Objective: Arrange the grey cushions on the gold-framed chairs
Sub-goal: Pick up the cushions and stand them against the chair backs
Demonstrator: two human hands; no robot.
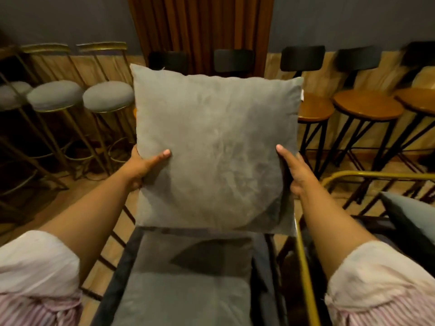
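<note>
cushion (216, 149) upright above chair (188, 278) seat | left hand (141, 165), right hand (296, 170) clasp its side edges | likely soft, light, squashy | two-sided edge hold suits it

Both arms stretched forward, bare from rolled-up sleeves, nearly straight at the elbows. Left hand (141, 164) clamped on the left edge of a grey cushion (214, 147), thumb laid across the near face, fingers hidden behind. Right hand (295, 170) pressed flat along the opposite edge, fingers pointing upward. Hands level with each other, well apart, cushion upright between them.
</note>
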